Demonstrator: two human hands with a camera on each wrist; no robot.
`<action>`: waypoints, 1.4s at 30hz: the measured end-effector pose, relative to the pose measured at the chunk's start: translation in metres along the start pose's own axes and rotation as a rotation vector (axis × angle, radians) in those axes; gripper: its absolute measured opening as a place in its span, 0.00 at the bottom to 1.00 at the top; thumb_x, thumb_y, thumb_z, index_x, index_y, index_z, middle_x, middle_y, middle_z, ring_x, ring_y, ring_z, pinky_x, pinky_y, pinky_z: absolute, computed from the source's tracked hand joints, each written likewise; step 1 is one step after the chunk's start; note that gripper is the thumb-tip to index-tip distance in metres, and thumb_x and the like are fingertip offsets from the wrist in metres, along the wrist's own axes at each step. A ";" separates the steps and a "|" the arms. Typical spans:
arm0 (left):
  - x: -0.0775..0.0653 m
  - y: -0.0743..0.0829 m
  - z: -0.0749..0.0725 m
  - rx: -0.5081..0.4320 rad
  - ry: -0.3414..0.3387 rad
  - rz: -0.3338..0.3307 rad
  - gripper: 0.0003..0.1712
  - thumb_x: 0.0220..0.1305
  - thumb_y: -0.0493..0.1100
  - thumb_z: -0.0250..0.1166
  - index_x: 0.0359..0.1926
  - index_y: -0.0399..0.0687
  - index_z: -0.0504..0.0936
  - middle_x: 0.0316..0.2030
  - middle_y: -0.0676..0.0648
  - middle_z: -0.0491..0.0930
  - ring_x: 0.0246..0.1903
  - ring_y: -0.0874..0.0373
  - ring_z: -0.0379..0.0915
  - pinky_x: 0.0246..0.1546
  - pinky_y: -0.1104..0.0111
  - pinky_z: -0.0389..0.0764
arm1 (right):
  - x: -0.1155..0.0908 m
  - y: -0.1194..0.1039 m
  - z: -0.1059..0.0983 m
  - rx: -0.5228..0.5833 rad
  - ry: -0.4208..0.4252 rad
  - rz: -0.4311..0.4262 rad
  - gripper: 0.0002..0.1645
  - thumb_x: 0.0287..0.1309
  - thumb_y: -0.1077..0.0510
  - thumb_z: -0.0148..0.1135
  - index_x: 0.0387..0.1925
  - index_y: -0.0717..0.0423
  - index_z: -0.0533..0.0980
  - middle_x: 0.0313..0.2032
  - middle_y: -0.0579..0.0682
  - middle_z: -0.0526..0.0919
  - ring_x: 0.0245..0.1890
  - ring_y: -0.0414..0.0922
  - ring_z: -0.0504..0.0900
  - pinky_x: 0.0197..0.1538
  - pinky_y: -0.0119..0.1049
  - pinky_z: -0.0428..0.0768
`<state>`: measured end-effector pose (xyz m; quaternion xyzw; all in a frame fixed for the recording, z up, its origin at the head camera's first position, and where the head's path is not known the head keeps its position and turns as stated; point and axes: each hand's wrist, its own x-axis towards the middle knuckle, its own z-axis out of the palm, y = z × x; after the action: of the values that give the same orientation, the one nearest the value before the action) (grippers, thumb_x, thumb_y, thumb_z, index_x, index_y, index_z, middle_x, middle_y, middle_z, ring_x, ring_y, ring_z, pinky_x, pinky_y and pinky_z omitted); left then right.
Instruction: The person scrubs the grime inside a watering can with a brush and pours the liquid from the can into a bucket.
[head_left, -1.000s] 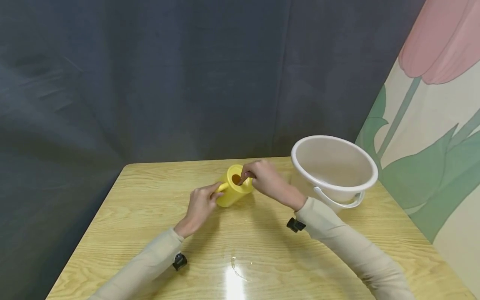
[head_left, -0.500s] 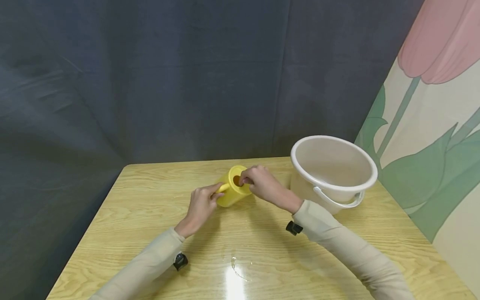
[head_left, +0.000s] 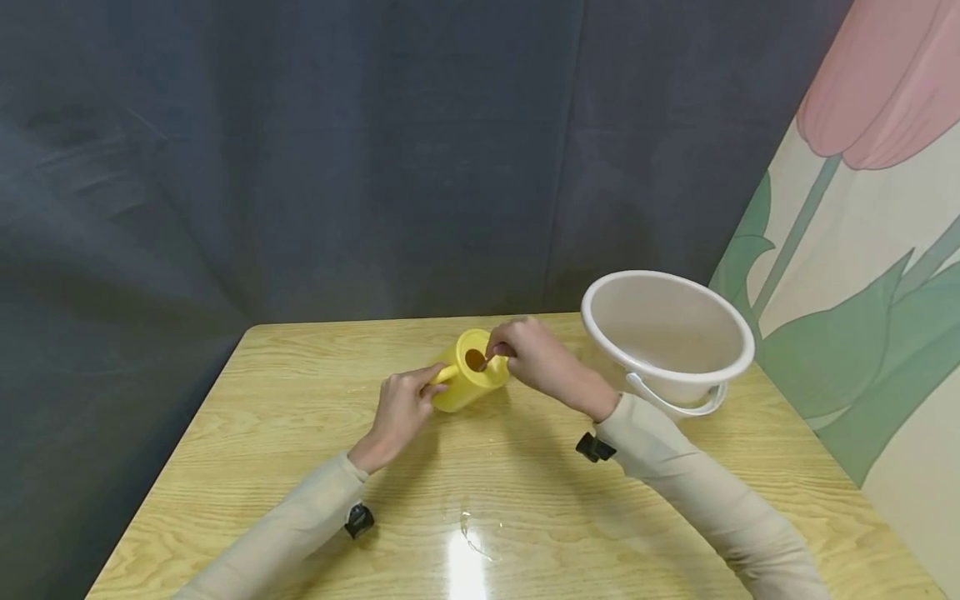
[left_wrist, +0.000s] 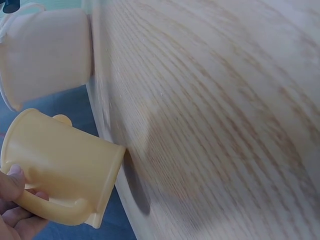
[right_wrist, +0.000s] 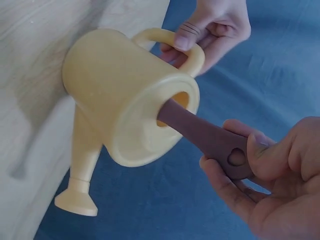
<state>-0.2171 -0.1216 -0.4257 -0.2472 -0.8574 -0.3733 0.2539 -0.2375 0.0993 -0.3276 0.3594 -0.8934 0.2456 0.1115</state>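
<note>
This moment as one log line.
left hand: grips watering can by handle | right hand: holds brown utensil, end inside can

The bench has a pale wood-grain top. A white bucket stands at its right rear. Whether the tilted yellow watering can touches the surface is unclear.

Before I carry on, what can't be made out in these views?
Right wrist view: the brown tool's far end, hidden inside the yellow watering can.
Left wrist view: most of the spout, behind the can; part of the left hand, cut off by the edge.
Head view: part of the bucket's lower wall, behind the right arm.
</note>
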 end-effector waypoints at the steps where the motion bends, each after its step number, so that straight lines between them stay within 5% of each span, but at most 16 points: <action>1: 0.000 0.000 0.000 0.001 0.001 0.002 0.18 0.56 0.31 0.71 0.49 0.33 0.85 0.41 0.37 0.86 0.30 0.53 0.84 0.28 0.67 0.84 | 0.000 0.000 0.002 -0.009 -0.005 -0.001 0.16 0.51 0.80 0.56 0.29 0.62 0.84 0.30 0.53 0.86 0.30 0.44 0.80 0.34 0.37 0.80; 13: 0.001 0.000 -0.001 0.009 -0.010 0.001 0.18 0.57 0.31 0.71 0.50 0.32 0.84 0.41 0.37 0.85 0.28 0.55 0.83 0.26 0.69 0.82 | 0.002 0.005 0.022 -0.040 -0.046 0.006 0.16 0.51 0.79 0.56 0.29 0.61 0.85 0.30 0.52 0.85 0.36 0.49 0.81 0.39 0.40 0.81; 20: 0.006 0.001 -0.001 0.003 -0.024 -0.012 0.18 0.57 0.31 0.71 0.50 0.33 0.84 0.41 0.37 0.86 0.22 0.60 0.77 0.22 0.73 0.78 | 0.000 0.006 0.018 0.012 -0.056 -0.010 0.15 0.55 0.78 0.56 0.33 0.64 0.85 0.33 0.54 0.86 0.37 0.50 0.83 0.41 0.41 0.82; 30: 0.010 0.003 0.001 0.009 -0.034 -0.022 0.18 0.56 0.31 0.72 0.49 0.33 0.84 0.40 0.38 0.86 0.20 0.63 0.74 0.22 0.73 0.77 | -0.001 0.008 0.017 -0.034 -0.062 -0.019 0.06 0.61 0.62 0.67 0.32 0.62 0.86 0.33 0.52 0.85 0.35 0.47 0.82 0.40 0.41 0.81; 42: 0.006 0.004 0.000 0.011 -0.025 -0.031 0.18 0.56 0.30 0.72 0.49 0.32 0.85 0.40 0.37 0.86 0.23 0.58 0.79 0.24 0.69 0.80 | 0.001 0.000 0.000 -0.057 -0.059 -0.027 0.04 0.59 0.67 0.68 0.29 0.62 0.86 0.29 0.51 0.83 0.28 0.43 0.80 0.32 0.34 0.80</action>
<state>-0.2191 -0.1179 -0.4198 -0.2369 -0.8663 -0.3693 0.2388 -0.2385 0.0986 -0.3270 0.3751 -0.8980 0.2078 0.0987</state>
